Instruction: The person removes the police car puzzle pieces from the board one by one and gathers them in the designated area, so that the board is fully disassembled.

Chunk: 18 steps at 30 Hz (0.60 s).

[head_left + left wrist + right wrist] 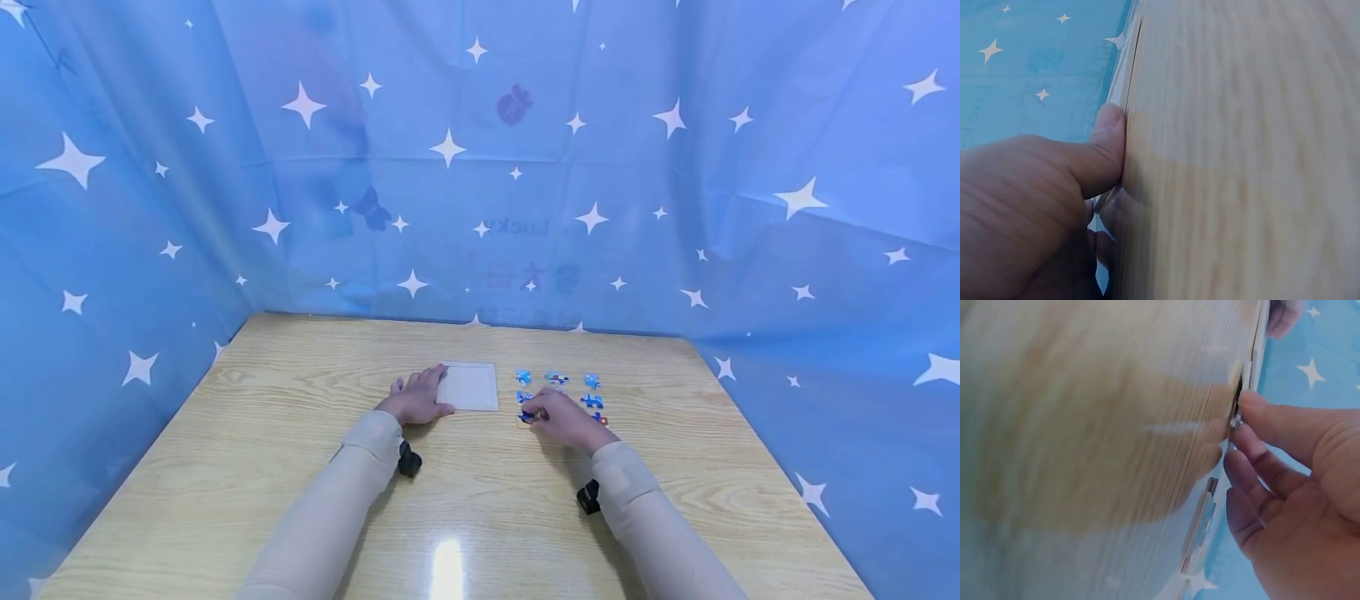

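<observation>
A shallow white square tray (468,387) with a raised rim lies flat on the table. My left hand (420,398) rests at the tray's left side, fingers stretched toward the far corner and thumb along the near edge. In the left wrist view, the thumb (1107,140) touches the tray's thin edge. To the right of the tray, my right hand (562,417) pinches a dark blue jigsaw piece (527,417) between thumb and fingers, low at the tabletop. That piece shows edge-on and dark in the right wrist view; the hand covers part of it.
Several blue jigsaw pieces lie in loose rows around the right hand, among them a far-left piece (522,377), a far-middle piece (557,377) and a right-hand piece (592,402). A blue star-patterned curtain (465,208) borders the wooden table (300,367) behind and on both sides.
</observation>
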Motion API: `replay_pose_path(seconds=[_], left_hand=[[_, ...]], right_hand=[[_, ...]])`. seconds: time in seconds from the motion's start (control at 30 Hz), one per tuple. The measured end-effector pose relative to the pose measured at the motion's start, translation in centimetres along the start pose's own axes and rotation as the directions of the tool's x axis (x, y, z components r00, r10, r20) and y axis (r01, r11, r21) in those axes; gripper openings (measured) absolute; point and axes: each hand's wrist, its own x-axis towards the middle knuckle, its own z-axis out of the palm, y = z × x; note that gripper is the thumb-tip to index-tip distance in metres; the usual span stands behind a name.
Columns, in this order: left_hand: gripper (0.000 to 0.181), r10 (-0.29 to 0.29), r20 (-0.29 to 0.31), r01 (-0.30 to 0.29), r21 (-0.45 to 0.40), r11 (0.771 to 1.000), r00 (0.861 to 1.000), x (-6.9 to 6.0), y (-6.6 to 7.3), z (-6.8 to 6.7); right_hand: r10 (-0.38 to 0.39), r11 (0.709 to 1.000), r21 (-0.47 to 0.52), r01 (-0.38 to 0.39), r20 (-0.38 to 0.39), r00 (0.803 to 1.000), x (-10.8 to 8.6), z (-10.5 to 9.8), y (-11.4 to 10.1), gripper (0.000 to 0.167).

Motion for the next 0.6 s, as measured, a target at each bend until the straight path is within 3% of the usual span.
replay_pose_path(seconds=[0.2, 0.43, 0.6], left_hand=[[0.086, 0.008, 0.01, -0.008, 0.008, 1.0, 1.0, 0.0, 0.1, -0.1], [0.085, 0.019, -0.014, -0.019, -0.001, 1.0, 1.0, 0.1, -0.1, 0.4], [0.087, 0.011, -0.023, -0.011, -0.017, 1.0, 1.0, 0.4, -0.4, 0.9]], right_hand=[[-0.002, 1.0, -0.007, 0.002, -0.003, 1.0, 0.0, -0.1, 0.1, 0.034], [0.051, 0.998, 0.035, -0.049, -0.057, 0.997, -0.3, -0.9, 0.5, 0.029], [0.005, 1.0, 0.01, -0.004, -0.092, 0.996, -0.6, -2.1, 1.4, 0.03]])
